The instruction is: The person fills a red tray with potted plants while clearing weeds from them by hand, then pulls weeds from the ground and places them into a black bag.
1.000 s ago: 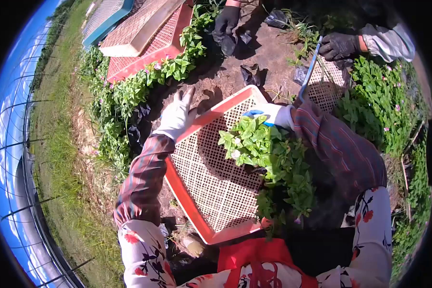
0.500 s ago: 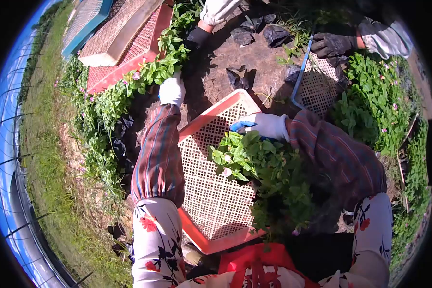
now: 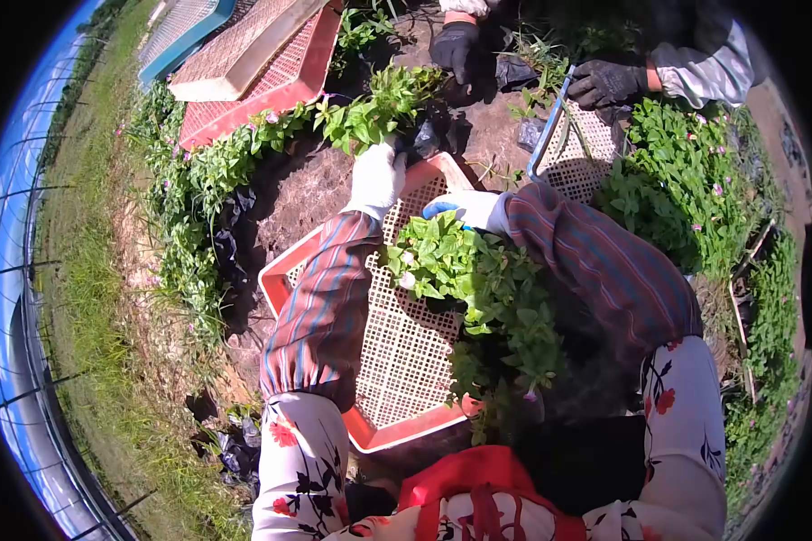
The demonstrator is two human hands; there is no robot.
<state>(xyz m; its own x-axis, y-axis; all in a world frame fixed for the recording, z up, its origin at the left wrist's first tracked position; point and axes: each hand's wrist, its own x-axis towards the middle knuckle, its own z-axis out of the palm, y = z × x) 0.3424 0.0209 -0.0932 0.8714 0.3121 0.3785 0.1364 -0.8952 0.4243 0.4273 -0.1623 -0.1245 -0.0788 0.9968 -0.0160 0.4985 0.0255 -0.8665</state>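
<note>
My left hand (image 3: 376, 178), in a white glove, is closed on a leafy green plant (image 3: 379, 110) just beyond the far end of a red-rimmed plastic crate. My right hand (image 3: 475, 210), in a white and blue glove, curls at the top of a bunch of flowering plants (image 3: 438, 264). That bunch hangs over the mesh floor of the crate (image 3: 392, 361) and along the inside of my right forearm. Leaves partly hide the right fingers. The crate lies tilted in front of me, its rim passing under my left forearm.
A co-worker's dark-gloved hands (image 3: 608, 82) are at the top, one by a blue-rimmed crate (image 3: 546, 144). Stacked crates (image 3: 253, 81) lie at upper left. Flowering plants (image 3: 686, 171) grow at right, and black plastic pots (image 3: 516, 72) sit on the soil.
My left hand has moved right, bringing a plant away from the row at left. A co-worker's hand at the top has moved right. The view has shifted slightly.
</note>
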